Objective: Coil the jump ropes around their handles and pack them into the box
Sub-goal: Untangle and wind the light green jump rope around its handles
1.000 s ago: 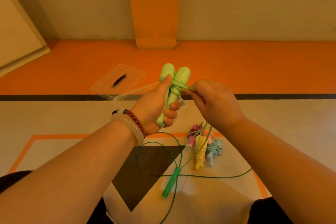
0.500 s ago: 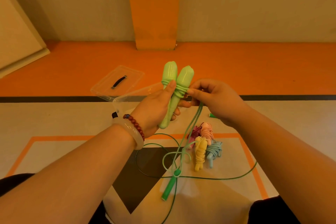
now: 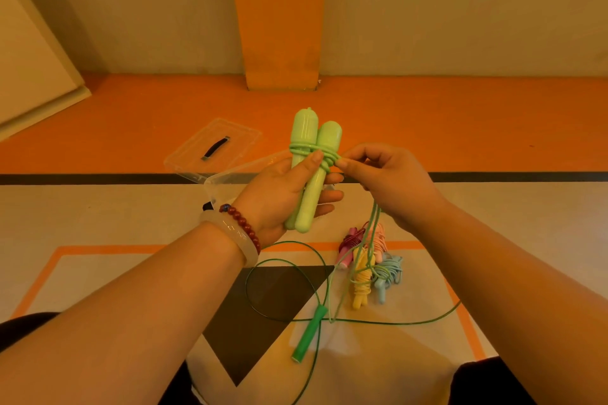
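The left hand (image 3: 279,194) is gripping two smooth, rounded pale-green handles (image 3: 329,136) upright, with its thumb pressing on the coils. Just beside them, the right hand (image 3: 391,181) is pinching the thin green cord (image 3: 372,230), which is trailing down to the glossy cream-and-orange floor (image 3: 98,214). The clear plastic box (image 3: 217,184) is sitting behind the left hand.

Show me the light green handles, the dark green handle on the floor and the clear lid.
light green handles (image 3: 304,131): head view, top of the taller handle.
dark green handle (image 3: 308,334): head view, middle of its shaft.
clear lid (image 3: 237,138): head view, bare panel on its right side.
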